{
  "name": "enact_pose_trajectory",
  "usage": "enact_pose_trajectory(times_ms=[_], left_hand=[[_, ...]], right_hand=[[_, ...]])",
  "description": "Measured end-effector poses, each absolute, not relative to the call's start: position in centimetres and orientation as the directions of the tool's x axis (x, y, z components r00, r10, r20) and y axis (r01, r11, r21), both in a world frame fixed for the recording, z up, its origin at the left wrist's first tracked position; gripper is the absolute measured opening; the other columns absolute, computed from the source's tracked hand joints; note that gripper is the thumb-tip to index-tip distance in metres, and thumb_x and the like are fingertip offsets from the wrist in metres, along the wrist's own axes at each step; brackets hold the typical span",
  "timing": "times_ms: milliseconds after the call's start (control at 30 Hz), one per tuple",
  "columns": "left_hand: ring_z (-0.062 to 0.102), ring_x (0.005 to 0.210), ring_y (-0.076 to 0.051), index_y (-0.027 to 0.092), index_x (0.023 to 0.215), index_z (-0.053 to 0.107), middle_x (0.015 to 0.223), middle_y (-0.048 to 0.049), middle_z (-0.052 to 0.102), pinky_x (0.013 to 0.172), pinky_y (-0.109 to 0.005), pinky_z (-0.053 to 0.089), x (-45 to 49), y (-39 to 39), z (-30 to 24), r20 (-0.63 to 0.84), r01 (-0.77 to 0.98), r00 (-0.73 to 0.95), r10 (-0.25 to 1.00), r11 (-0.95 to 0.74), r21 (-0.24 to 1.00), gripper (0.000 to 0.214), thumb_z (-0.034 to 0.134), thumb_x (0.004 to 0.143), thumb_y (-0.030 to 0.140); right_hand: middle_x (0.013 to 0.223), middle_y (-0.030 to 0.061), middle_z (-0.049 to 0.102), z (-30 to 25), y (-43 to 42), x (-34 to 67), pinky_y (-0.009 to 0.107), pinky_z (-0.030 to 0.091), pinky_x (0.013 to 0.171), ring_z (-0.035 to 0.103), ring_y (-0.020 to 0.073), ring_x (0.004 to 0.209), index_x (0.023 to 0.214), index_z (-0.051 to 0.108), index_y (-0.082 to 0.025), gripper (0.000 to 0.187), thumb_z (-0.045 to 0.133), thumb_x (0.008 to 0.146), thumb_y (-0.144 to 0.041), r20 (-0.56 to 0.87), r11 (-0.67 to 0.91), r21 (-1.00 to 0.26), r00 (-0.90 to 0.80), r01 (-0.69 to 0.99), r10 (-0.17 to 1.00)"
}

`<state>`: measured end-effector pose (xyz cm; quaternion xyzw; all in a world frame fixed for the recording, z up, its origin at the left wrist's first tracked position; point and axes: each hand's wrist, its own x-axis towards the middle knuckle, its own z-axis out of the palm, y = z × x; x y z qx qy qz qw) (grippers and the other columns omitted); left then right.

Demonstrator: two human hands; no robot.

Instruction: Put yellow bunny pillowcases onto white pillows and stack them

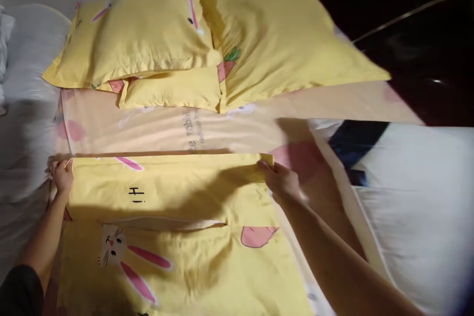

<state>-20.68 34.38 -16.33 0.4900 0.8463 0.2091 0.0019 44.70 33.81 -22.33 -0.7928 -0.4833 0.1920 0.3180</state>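
At far left, beyond the left edge of the flat yellow rabbit-print pillowcase, which serves as the landmark here, you have rumpled white bedding. Your left forearm, with a dark sleeve at its near end, runs up alongside the pillowcase, and your left hand has its fingers pinched on the far left corner. The pillowcase itself lies spread before you across a peach printed sheet, its far edge drawn straight between your hands. A slit gapes across its middle, with a white rabbit with pink ears printed on the near side and dark lettering on the far side; shadows fall over the cloth. Beyond the pillowcase, to the left, sits a pile of plump yellow fabric pillows; against the pile, farther right, leans a large yellow pillow with a carrot print. Your right hand grasps the far right corner of the pillowcase, thumb on top; its other fingers are partly hidden from view. Right of the pillowcase, past the sheet's edge, lies smooth white bedding with a dark blue strip across it, and beyond that, farther from the pillowcase, stands a dark glossy surface.
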Motion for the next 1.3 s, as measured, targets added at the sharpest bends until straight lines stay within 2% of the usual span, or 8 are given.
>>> enact_pose_trajectory(times_ms=[133,233,367,467,633,1033,1167,1300], left_hand=[[0.034,0.142,-0.033,0.007,0.138,0.046,0.148,-0.0223,0.041,0.114,-0.052,0.025,-11.8,32.6,-17.8,0.284,0.96,-0.2,0.938,0.129,0.25,0.049,0.041,0.097,0.032],[0.029,0.147,-0.025,0.018,0.15,0.034,0.152,-0.0129,0.045,0.121,-0.045,0.019,-2.8,30.8,-19.9,0.054,0.924,0.264,0.963,-0.268,0.273,0.052,0.032,0.098,0.024],[0.028,0.148,-0.027,0.018,0.155,0.024,0.157,-0.0135,0.036,0.122,-0.049,0.013,-2.5,30.5,-22.8,-0.089,0.952,0.254,0.963,-0.232,0.201,0.059,0.034,0.098,0.029],[0.022,0.15,-0.03,0.021,0.155,0.023,0.159,-0.0133,0.032,0.121,-0.055,0.013,-11.8,30.0,-23.6,-0.019,0.996,0.065,0.998,-0.063,0.063,0.062,0.038,0.097,0.037],[0.017,0.151,-0.028,0.019,0.157,0.012,0.164,-0.0135,0.017,0.121,-0.053,0.014,-21.5,27.9,-23.8,0.01,0.995,-0.1,0.995,0.1,0.004,0.066,0.031,0.097,0.038],[0.022,0.15,-0.026,0.01,0.152,0.029,0.159,-0.0207,0.028,0.12,-0.049,0.016,-21.7,28.8,-24.4,0.038,0.998,-0.065,0.997,0.066,-0.009,0.065,0.028,0.096,0.043],[0.022,0.149,-0.029,0.015,0.152,0.029,0.16,-0.0187,0.028,0.118,-0.061,0.009,-20.6,29.2,-22.7,0.006,0.989,-0.147,0.989,0.147,-0.024,0.061,0.028,0.098,0.042],[0.018,0.151,-0.027,0.016,0.155,0.021,0.161,-0.0158,0.027,0.12,-0.06,0.004,-10.8,27.1,-21.2,0.183,0.996,-0.074,0.98,0.064,0.061,0.059,0.027,0.1,0.035]], right_hand=[[0.133,0.0282,0.055,-22.9,32.8,35.6,0.049,0.037,0.1,0.047,0.0365,0.127,0.127,0.056,-0.008,0.054,0.052,0.088,-0.045,0.084,-0.373,-0.566,0.502,0.735,0.861],[0.147,0.013,0.05,-22.1,31.6,22.9,0.043,0.033,0.11,0.043,0.0264,0.137,0.148,0.038,-0.018,0.052,0.034,0.099,-0.034,0.116,0.136,-0.515,-0.089,0.846,0.989],[0.158,0.0066,0.034,-24.4,32.0,17.7,0.045,0.025,0.117,0.032,0.0241,0.145,0.155,0.026,-0.024,0.057,0.033,0.099,-0.034,0.018,0.408,-0.446,-0.447,0.797,0.894],[0.157,0.0068,0.035,-28.0,31.7,28.0,0.052,0.024,0.116,0.036,0.0284,0.142,0.156,0.023,-0.031,0.061,0.039,0.097,-0.038,0.041,0.268,-0.372,-0.272,0.889,0.961],[0.16,0.0123,0.029,-31.7,28.6,43.0,0.056,0.024,0.115,0.033,0.0348,0.143,0.156,0.025,-0.019,0.064,0.034,0.096,-0.04,0.063,-0.073,-0.265,0.093,0.961,0.994],[0.155,0.0169,0.037,-31.5,29.7,42.3,0.051,0.024,0.115,0.034,0.0309,0.143,0.15,0.037,-0.014,0.062,0.031,0.096,-0.044,0.098,-0.01,-0.279,0.039,0.96,0.994],[0.15,0.02,0.044,-29.8,30.2,40.8,0.056,0.021,0.112,0.04,0.0332,0.139,0.147,0.043,-0.017,0.06,0.03,0.098,-0.05,0.177,-0.015,-0.328,0.077,0.944,0.981],[0.147,0.0204,0.047,-27.6,27.7,30.2,0.057,0.024,0.111,0.042,0.0293,0.138,0.15,0.036,-0.015,0.054,0.024,0.102,-0.034,0.259,0.092,-0.367,0.006,0.926,0.966]])
